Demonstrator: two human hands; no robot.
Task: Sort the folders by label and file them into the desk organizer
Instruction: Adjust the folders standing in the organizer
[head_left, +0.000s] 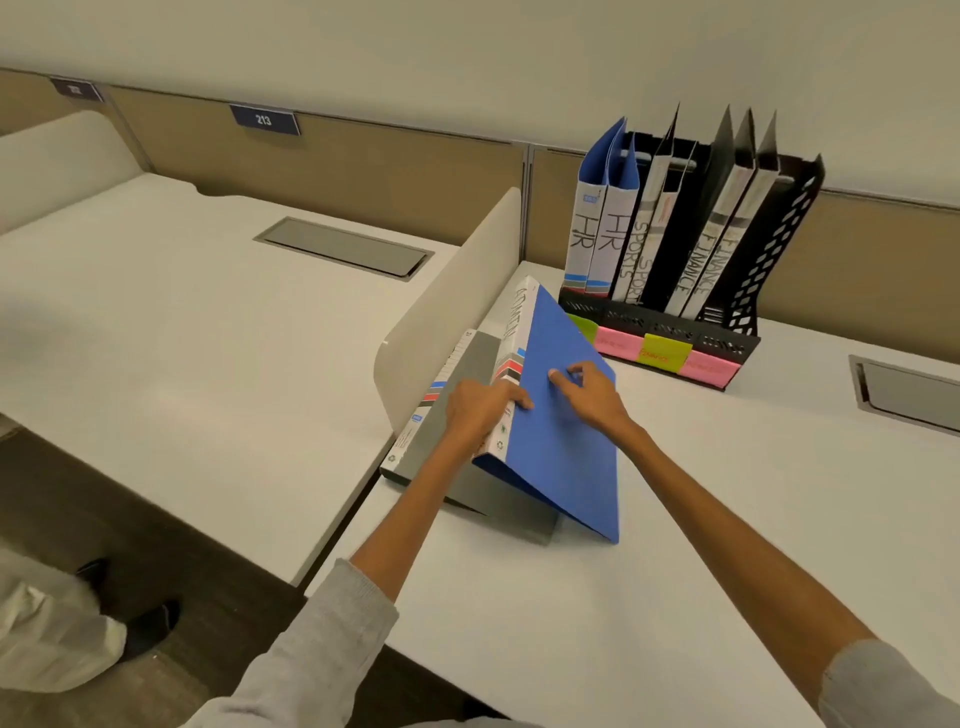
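Note:
A blue folder (566, 436) with a white labelled spine lies tilted on top of a grey folder (467, 364), beside the low white divider. My left hand (480, 410) grips the blue folder's spine. The fingertips of my right hand (592, 392) press on its blue cover. At the back right stands the black desk organizer (769, 249). It holds two blue HR folders (602, 208), SPORTS folders (641, 249) and FINANCE folders (711, 249), all upright. Its rightmost slot looks empty. Coloured sticky notes (662, 353) line its front.
The low white divider (457, 306) separates my desk from the desk on the left. Recessed grey cable hatches (345, 247) sit in both desks. A panel wall with a 213 plate (264, 120) runs behind. Another person's legs and shoes (130, 618) show at lower left.

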